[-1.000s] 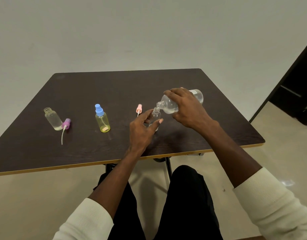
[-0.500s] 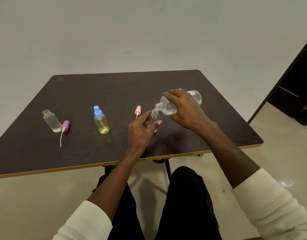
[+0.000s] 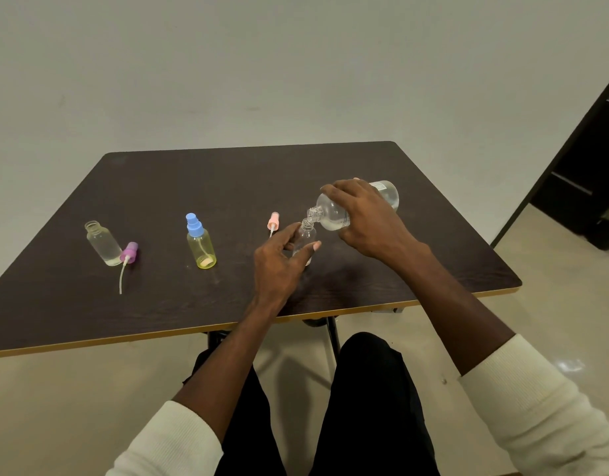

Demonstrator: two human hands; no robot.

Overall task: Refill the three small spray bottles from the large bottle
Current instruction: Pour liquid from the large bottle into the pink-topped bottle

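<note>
Large bottle (image 3: 334, 211) in right hand (image 3: 370, 221)

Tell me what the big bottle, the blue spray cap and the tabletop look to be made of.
Large bottle: clear, glossy, probably plastic; the liquid shows through, though glass can't be ruled out.
Blue spray cap: opaque, smooth moulded plastic by its even colour and stepped shape.
Table: dark wood-grain top, likely laminate over board; the faint grain and the pale edge strip suggest it.
</note>
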